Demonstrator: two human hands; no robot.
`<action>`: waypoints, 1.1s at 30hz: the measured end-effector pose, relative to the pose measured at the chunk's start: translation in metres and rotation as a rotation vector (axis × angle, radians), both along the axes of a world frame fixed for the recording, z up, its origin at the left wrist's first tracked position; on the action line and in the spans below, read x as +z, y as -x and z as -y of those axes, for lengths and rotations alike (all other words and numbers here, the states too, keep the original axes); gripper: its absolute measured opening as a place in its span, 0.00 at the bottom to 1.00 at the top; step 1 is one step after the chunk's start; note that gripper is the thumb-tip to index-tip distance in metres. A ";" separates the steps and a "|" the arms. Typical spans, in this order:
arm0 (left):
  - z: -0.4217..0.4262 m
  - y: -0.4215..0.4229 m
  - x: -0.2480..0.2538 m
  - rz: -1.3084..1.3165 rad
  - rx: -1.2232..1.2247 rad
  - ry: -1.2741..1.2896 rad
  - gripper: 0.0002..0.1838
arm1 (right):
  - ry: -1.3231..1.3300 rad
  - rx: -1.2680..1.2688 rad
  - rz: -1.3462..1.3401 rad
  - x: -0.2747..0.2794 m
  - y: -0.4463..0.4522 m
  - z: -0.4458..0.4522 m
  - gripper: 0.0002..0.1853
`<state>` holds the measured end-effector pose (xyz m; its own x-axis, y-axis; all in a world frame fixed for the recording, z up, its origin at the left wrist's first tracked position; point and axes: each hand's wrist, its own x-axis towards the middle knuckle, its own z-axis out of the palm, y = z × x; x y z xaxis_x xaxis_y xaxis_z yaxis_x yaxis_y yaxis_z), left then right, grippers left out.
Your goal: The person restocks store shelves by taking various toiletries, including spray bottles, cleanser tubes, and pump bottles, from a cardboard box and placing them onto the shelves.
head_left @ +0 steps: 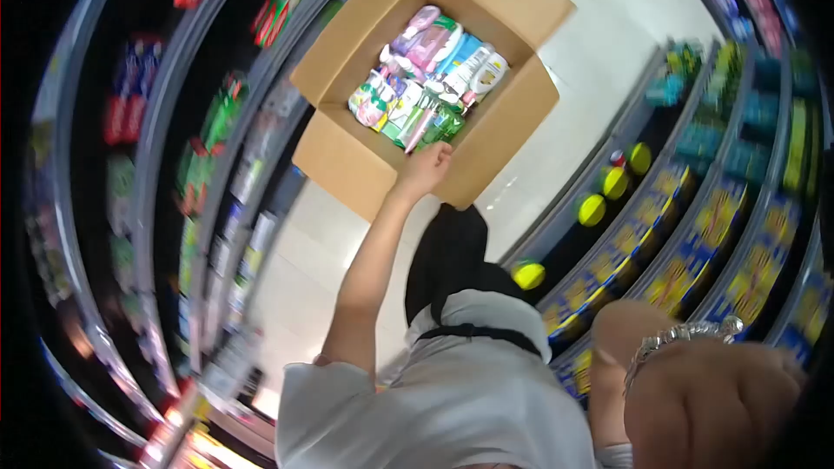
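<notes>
My left hand (425, 171) reaches to the near side of an open cardboard box (508, 141), its fingers curled. A slim pink-and-white item (420, 132) lies just beyond the fingers; whether they grip it I cannot tell. Inside the box are several packs and bottles in pink, white, blue and green, among them a white bottle (489, 75) and a green pack (445, 125). Large and close to the camera at the lower right, my right hand (717, 404) is bent with its fingers folded. A beaded bracelet (678, 336) circles its wrist; its fingertips are hidden.
Shelves (152, 234) with packaged goods run along the left. More shelves on the right carry blue-and-yellow packs (717, 221), teal packs (749, 113) and round yellow tags (592, 210). Pale tiled floor (599, 78) shows between them. My dark-trousered leg (447, 247) stands by the box.
</notes>
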<state>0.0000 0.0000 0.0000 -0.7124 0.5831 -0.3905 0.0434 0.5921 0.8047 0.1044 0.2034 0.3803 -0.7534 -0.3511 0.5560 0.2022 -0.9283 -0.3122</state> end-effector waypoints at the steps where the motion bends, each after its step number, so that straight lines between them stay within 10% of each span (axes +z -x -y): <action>1: -0.007 -0.013 0.001 -0.021 0.074 0.033 0.12 | 0.037 -0.035 -0.006 0.002 -0.006 -0.007 0.11; 8: -0.008 0.054 -0.079 0.104 0.524 0.012 0.11 | 0.176 -0.380 0.084 -0.031 0.140 0.027 0.24; 14: -0.029 0.062 -0.108 0.180 0.340 0.489 0.30 | -0.009 -0.707 0.390 -0.059 0.150 0.007 0.02; 16: -0.031 0.060 -0.121 0.162 0.279 0.489 0.31 | -0.440 -0.367 0.506 -0.076 0.150 -0.011 0.09; 27: -0.028 0.065 -0.145 -0.050 0.141 0.461 0.29 | -1.246 -0.291 0.656 -0.153 0.127 -0.026 0.11; 33: 0.000 0.075 -0.004 0.079 0.471 0.491 0.26 | -1.511 -0.013 0.532 -0.236 0.189 -0.051 0.10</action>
<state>-0.0755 -0.0004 -0.0037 -0.8050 -0.0403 -0.5919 -0.3564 0.8304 0.4283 -0.0843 0.2544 0.1442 -0.7459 -0.3024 -0.5935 0.5777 0.1497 -0.8024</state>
